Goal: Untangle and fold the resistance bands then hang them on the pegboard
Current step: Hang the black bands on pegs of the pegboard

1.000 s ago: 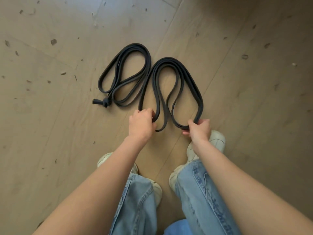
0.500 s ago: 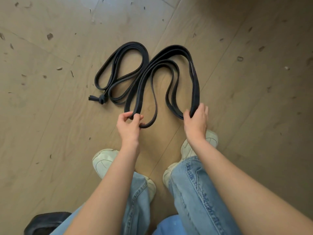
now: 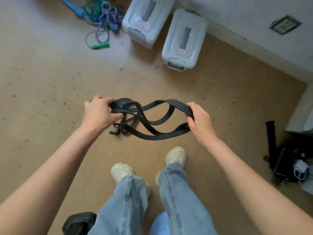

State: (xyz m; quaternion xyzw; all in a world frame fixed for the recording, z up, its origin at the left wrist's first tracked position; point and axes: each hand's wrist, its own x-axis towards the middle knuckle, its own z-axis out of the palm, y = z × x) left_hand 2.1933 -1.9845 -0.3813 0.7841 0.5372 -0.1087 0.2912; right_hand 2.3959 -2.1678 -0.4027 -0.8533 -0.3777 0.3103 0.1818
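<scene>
Both hands grip the black resistance bands (image 3: pixel 152 119) above the floor (image 3: pixel 50 82), left hand (image 3: pixel 100 111) bunching several loops, right hand (image 3: pixel 198 117) pinching one end; I judge them light, limp, grippy, best held at loop ends.

Storage bins: two translucent lidded boxes (image 3: pixel 148 21) (image 3: pixel 184 39), upper centre, by wall.
Ropes: blue-purple tangle (image 3: pixel 103 13), upper left.
Black bag: cables (image 3: pixel 288 165), right edge.
Wall socket (image 3: pixel 285 24): upper right.
</scene>
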